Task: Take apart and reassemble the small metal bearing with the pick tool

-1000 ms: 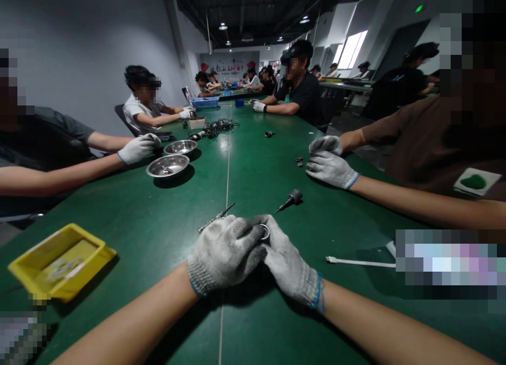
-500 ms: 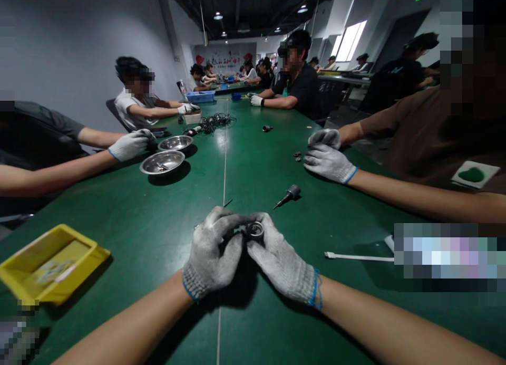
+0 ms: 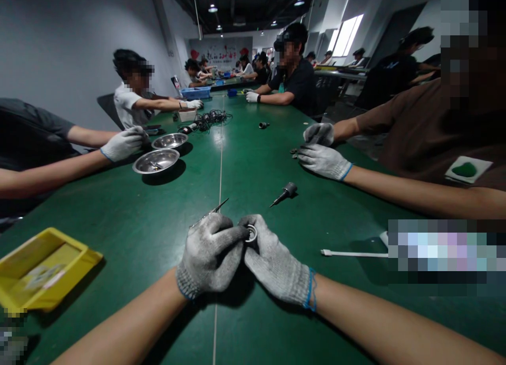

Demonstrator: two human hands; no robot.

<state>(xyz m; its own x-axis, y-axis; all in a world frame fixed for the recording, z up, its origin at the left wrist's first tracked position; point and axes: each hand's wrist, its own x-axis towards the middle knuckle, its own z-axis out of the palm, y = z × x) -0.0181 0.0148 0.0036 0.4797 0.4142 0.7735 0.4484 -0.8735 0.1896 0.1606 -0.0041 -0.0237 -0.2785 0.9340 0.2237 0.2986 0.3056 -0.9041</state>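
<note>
In grey-white knitted gloves with blue cuffs, both hands meet at the near middle of the table. My right hand (image 3: 276, 262) is closed around a small dark round part (image 3: 250, 234) whose open end shows a pale metal ring. Pinched fingers of my left hand (image 3: 211, 254) press at the ring's left edge; whatever lies between them is hidden. Behind the left knuckles a thin pointed metal tool (image 3: 221, 205), like tweezers, sticks out; I cannot tell whether the hand grips it. Beyond the hands lies a dark, thick-ended piece with a pointed shaft (image 3: 284, 194).
A yellow tray (image 3: 89, 262) stands left on the green table (image 3: 197, 185). Two steel bowls (image 3: 174, 162) (image 3: 184, 138) sit by a co-worker's gloved hands (image 3: 125, 143). Another co-worker's gloved hands (image 3: 322, 159) rest at right, above a white cable (image 3: 356, 254). Black cables (image 3: 213, 119) lie further back.
My left fingers have closed in on the ringed part, narrowing the gap between thumb and forefinger. More of the thin tool now shows behind the left hand. The view has shifted slightly.
</note>
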